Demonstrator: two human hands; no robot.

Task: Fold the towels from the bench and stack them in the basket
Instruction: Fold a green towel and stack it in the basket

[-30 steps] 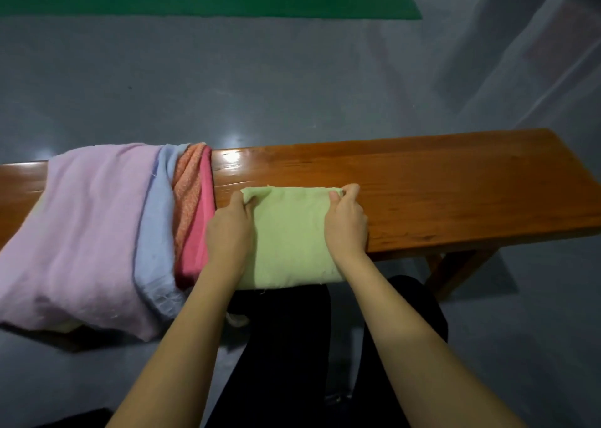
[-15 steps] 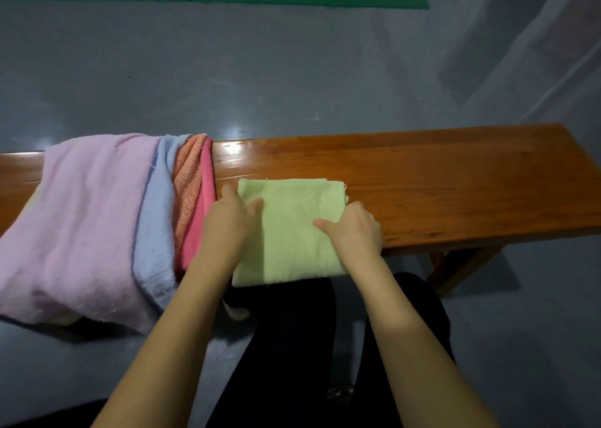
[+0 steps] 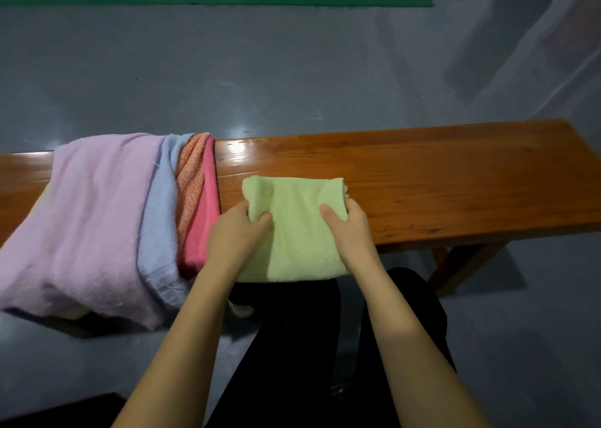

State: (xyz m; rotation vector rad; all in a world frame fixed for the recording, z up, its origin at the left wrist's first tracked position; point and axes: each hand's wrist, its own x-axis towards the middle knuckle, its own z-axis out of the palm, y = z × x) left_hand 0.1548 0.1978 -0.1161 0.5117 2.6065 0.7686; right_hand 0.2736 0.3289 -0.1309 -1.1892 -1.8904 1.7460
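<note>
1. Green towel (image 3: 299, 229): folded, lying on bench (image 3: 422, 180), near edge hanging over front of bench.
2. Left hand (image 3: 239, 232): pinching towel's left side, fabric bunched up between thumb and fingers.
3. Right hand (image 3: 349, 229): gripping towel's right side, thumb on top.
4. Left of green towel, draped over bench: pink towel (image 3: 201, 219), orange towel (image 3: 192, 174), blue towel (image 3: 159, 206), lilac towel (image 3: 87, 216).

The glossy orange-brown wooden table (image 3: 439, 180) carries a folded light-green towel (image 3: 302, 232) beside draped pink (image 3: 97, 206), blue (image 3: 159, 206), orange (image 3: 192, 180) and coral (overlapping) towels (image 3: 200, 229).
</note>
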